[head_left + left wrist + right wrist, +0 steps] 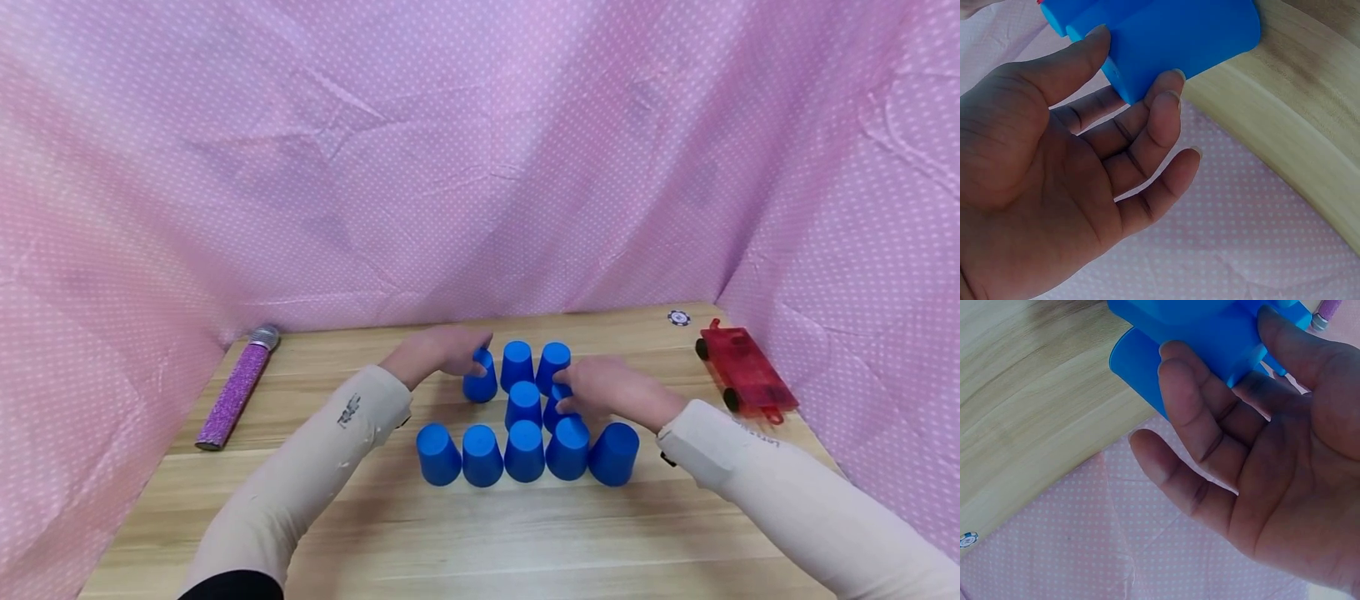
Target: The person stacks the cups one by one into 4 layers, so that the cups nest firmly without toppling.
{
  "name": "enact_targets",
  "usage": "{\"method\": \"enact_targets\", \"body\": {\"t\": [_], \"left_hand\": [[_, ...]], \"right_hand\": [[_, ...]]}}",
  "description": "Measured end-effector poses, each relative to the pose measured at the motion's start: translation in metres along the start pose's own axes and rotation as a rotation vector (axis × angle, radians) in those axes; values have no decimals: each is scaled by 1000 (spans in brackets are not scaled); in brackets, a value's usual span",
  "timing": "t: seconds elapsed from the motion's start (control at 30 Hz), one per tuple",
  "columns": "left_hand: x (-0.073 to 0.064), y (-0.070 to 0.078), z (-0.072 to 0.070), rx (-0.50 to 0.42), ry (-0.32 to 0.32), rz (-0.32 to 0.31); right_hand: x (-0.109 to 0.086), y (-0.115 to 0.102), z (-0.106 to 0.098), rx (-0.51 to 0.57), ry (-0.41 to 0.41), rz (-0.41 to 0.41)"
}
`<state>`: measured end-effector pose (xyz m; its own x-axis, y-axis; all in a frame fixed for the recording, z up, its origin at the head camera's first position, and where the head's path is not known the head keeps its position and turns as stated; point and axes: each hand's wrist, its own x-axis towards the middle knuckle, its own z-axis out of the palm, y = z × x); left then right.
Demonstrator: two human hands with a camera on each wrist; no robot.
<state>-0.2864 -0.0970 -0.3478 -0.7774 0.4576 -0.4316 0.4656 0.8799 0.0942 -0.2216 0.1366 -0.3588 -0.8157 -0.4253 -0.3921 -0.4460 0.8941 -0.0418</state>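
Upside-down blue cups stand in rows on the table. My left hand (450, 350) reaches to the back row and grips the leftmost blue cup (481, 383) near its top, thumb on the near side; the left wrist view shows the thumb and fingers about that cup (1191, 44). With my right hand (603, 387) I pinch a blue cup (557, 410) in the middle row, partly hidden by my fingers. Next to it stands another middle-row cup (522, 406). Two more back-row cups, one in the centre (517, 365) and one at right (553, 365), stand beyond.
Several blue cups form the front row (524, 454), nearest me. A glittery purple microphone (238, 392) lies at the left of the wooden table (495, 542). On the right are a red toy car (746, 371) and a poker chip (678, 317). Pink dotted cloth (450, 167) surrounds the table.
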Motion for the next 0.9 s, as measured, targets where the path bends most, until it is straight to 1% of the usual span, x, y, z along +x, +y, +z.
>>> {"method": "enact_targets", "body": {"t": [0.23,0.47,0.63,0.9], "left_hand": [[4,-4,1,-6,22,-16],[8,-5,1,-21,8,-25],[10,-7,2,-34,12,-32],[10,-8,3,-34,9,-41]], "right_hand": [[-1,0,-1,10,11,-7],[-1,1,-1,17,12,-6],[-1,0,-1,12,14,-5],[1,0,0,5,22,-12]]}}
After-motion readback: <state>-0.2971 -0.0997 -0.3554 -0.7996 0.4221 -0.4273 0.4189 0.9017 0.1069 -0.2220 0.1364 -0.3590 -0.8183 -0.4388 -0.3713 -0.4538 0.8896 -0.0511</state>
